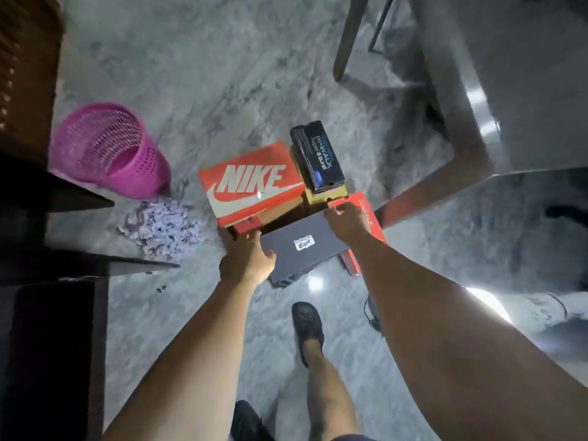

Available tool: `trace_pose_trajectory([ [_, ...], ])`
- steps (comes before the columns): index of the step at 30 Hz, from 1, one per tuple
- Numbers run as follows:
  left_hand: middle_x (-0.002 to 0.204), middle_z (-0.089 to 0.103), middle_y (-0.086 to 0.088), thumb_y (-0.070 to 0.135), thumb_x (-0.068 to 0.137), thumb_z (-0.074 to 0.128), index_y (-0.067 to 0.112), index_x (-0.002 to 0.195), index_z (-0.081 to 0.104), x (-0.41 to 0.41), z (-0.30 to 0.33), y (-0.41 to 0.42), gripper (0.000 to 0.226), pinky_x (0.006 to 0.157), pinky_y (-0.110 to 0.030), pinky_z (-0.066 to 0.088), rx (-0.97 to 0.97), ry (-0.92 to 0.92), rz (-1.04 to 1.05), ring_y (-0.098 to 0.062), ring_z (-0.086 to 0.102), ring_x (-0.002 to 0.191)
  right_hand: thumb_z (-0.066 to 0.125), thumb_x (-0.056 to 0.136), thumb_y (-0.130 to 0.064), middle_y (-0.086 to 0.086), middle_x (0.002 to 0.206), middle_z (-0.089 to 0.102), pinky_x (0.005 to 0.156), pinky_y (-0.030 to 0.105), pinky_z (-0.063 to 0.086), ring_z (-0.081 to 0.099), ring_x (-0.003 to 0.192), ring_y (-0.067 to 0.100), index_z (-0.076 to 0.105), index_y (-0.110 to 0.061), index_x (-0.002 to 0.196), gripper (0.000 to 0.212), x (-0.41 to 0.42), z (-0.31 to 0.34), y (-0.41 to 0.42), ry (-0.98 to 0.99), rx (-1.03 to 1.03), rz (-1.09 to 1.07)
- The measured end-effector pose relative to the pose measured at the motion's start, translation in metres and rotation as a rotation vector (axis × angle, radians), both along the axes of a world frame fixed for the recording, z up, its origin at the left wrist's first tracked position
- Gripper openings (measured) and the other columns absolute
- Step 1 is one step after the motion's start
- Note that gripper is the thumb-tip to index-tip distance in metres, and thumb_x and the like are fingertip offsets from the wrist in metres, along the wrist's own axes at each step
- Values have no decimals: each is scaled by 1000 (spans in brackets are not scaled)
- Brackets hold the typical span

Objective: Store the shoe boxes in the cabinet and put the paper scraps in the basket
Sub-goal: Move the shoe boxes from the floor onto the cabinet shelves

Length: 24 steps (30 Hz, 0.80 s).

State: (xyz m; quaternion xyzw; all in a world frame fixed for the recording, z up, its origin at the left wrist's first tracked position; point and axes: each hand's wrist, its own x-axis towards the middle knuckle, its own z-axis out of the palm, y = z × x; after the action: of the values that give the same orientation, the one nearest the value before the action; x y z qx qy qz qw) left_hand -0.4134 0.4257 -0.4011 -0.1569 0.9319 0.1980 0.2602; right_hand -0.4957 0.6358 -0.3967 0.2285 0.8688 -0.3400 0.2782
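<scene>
Reaching down from above, both hands hold the dark grey shoe box (pixel 305 246) at its two short ends: the left hand (pixel 246 261) grips the near-left corner with the thumb on the lid, and the right hand (pixel 348 219) curls its fingers over the far-right edge. This box lies on top of other boxes on the marble floor (pixel 222 74). Just behind it sits the orange Nike box (pixel 251 183), and to the right of that one a black box (pixel 318 155) rests on a yellow box (pixel 327 195). A red box (pixel 366 218) shows under the right hand. The pile of paper scraps (pixel 162 230) lies on the floor to the left, just beside the pink basket (pixel 111 151), which is tilted. The dark cabinet (pixel 47 297) stands at the left edge
</scene>
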Motion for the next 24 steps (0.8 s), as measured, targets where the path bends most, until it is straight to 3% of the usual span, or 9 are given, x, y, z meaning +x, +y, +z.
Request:
trace_pose_trajectory([
  [4,117,69,0,46,79,58,30,119,56,-20,-138,10,43,87,-45,57,216,-138,229,-31,66,107,59,98,-40,14,146,56,110,39,44,55,133,35,51,-9,145,57,-34,-137,23,-156,48,-125],
  [9,126,67,-5,34,90,61,30,135,44,-10,-268,15,48,86,-42,54,371,-187,533,-35,66,107,62,88,-54,19,138,59,104,43,48,59,126,40,47,-14,146,72,-34,-265,52,-182,162,-224],
  [11,125,64,-5,36,98,55,28,134,46,-2,-304,18,38,82,-36,49,406,-200,629,-36,64,109,63,92,-51,17,141,56,88,29,49,57,127,39,43,-16,150,71,-30,-292,59,-153,173,-255],
  [13,122,60,-4,40,102,48,25,136,49,7,-331,23,37,85,-35,45,453,-208,727,-34,60,117,68,93,-47,10,131,61,62,15,52,62,112,34,46,-19,147,65,-24,-314,64,-151,95,-313],
  [14,120,58,-4,40,103,46,24,138,49,10,-338,27,38,89,-37,48,478,-200,780,-34,58,117,71,91,-44,6,125,62,57,17,57,63,105,32,49,-20,143,61,-20,-318,63,-147,34,-353],
  [16,117,56,-1,37,103,46,23,139,48,17,-345,35,39,96,-45,51,541,-148,887,-31,58,113,77,88,-41,4,121,64,66,32,64,65,103,30,52,-20,137,59,-11,-324,62,-115,-12,-372],
  [19,118,58,3,40,100,47,28,141,46,35,-343,37,43,99,-50,50,587,-106,984,-31,59,113,73,90,-44,3,118,62,75,25,53,61,104,28,51,-16,139,61,8,-319,58,-53,77,-222],
  [22,121,64,0,54,86,45,33,137,49,69,-321,21,56,97,-56,52,619,-74,1107,-31,62,111,73,83,-54,6,121,68,94,45,56,66,110,33,55,-19,130,62,39,-302,41,27,63,-131],
  [24,123,64,0,52,86,46,30,138,50,104,-302,4,57,100,-53,50,631,-37,1162,-30,62,113,74,86,-50,9,125,68,100,46,53,65,114,33,55,-19,132,58,66,-288,20,50,54,-37],
])
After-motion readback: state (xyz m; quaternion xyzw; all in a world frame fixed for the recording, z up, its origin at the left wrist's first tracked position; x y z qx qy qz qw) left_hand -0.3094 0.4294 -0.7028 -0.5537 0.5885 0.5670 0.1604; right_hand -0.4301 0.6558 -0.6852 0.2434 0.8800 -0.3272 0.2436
